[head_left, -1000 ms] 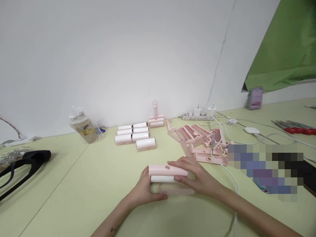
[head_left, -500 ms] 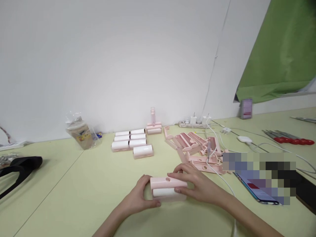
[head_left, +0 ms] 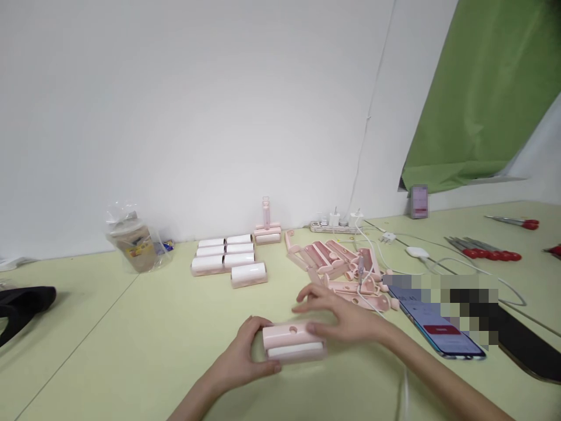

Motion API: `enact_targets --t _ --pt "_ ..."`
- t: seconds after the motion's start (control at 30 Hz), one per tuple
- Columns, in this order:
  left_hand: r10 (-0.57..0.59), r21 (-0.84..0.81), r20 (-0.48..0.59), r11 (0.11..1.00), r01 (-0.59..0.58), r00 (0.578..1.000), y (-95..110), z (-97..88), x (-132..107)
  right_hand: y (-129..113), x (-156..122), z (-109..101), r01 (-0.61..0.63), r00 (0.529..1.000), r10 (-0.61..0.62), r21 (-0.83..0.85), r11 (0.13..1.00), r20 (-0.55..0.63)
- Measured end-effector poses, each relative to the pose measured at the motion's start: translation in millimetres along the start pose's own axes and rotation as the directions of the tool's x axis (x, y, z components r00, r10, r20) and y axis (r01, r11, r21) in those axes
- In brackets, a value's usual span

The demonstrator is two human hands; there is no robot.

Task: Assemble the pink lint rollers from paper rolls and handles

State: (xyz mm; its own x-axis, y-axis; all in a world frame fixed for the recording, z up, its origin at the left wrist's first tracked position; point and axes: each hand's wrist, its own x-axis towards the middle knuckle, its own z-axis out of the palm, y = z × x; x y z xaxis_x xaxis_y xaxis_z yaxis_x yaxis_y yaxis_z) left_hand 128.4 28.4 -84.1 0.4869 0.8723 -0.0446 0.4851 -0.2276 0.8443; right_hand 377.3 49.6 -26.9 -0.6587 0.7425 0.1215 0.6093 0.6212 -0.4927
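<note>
A lint roller head [head_left: 284, 335] is in front of me, with a round hole in its pink housing and a white roll showing below. My left hand [head_left: 245, 354] grips its left end between thumb and fingers. At the right end, my right hand [head_left: 333, 313] has its fingers spread above the housing, the thumb at or very near the pink surface. Beyond my right hand lies a pile of loose pink roller parts [head_left: 346, 257]. Several white rolls [head_left: 239, 261] in clear-edged cases stand in rows farther back, with one single white roll [head_left: 249, 273] nearer me.
An assembled pink roller [head_left: 267, 225] stands by the wall. A bagged cup [head_left: 139, 248] is at the left, near a black object [head_left: 30, 301]. On the right are a power strip [head_left: 335, 227], white cables, a phone [head_left: 442, 330] and red-handled tools [head_left: 493, 253].
My right hand has lifted its fingers off the roller head and spread them. The left hand still holds it. The whole view has shifted slightly.
</note>
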Motion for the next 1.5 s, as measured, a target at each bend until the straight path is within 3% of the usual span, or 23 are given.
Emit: enact_targets --t 0.07,0.17,0.3,0.53,0.63,0.77,0.83,0.9,1.0,1.3,1.5 --pt "0.018 0.033 -0.011 0.999 -0.018 1.0 0 0.1 0 10 13 -12 -0.106 0.992 0.094 -0.166 0.98 -0.08" --pt "0.035 0.066 -0.024 0.997 -0.033 0.999 -1 0.8 0 27 37 -25 -0.321 0.941 0.238 -0.415 0.851 -0.241" --pt "0.046 0.071 -0.062 0.997 -0.042 0.997 -10 4.8 -2 48 57 -25 -0.403 0.913 0.293 -0.513 0.758 -0.284" --pt "0.332 0.28 -0.086 0.913 -0.297 0.939 -15 9.8 1 53 62 -3 -0.489 0.871 0.41 -0.547 0.679 -0.27" --pt "0.326 0.298 -0.111 0.912 -0.281 0.939 -15 9.7 2 44 65 -3 -0.528 0.849 0.44 -0.497 0.689 -0.292" --pt "0.186 0.186 -0.16 0.97 -0.155 0.97 -20 10.0 0 20 59 -21 -0.553 0.831 0.466 -0.367 0.748 -0.303" --pt "0.11 0.138 -0.166 0.987 -0.088 0.98 -22 10.0 0 5 52 -31 -0.499 0.858 0.432 -0.254 0.829 -0.277" --pt "0.079 0.129 -0.154 0.99 -0.059 0.985 -22 9.6 0 -10 44 -36 -0.364 0.912 0.345 -0.05 0.93 -0.224" --pt "0.077 0.134 -0.13 0.989 -0.059 0.988 -20 9.2 1 -27 35 -35 -0.175 0.965 0.207 0.193 0.966 -0.163" --pt "0.093 0.147 -0.128 0.986 -0.074 0.987 -18 8.5 1 -38 33 -24 -0.09 0.986 0.112 0.175 0.98 -0.122" --pt "0.107 0.162 -0.115 0.983 -0.088 0.988 -13 7.1 -1 -40 29 -27 0.03 0.992 -0.028 0.017 0.999 -0.119"
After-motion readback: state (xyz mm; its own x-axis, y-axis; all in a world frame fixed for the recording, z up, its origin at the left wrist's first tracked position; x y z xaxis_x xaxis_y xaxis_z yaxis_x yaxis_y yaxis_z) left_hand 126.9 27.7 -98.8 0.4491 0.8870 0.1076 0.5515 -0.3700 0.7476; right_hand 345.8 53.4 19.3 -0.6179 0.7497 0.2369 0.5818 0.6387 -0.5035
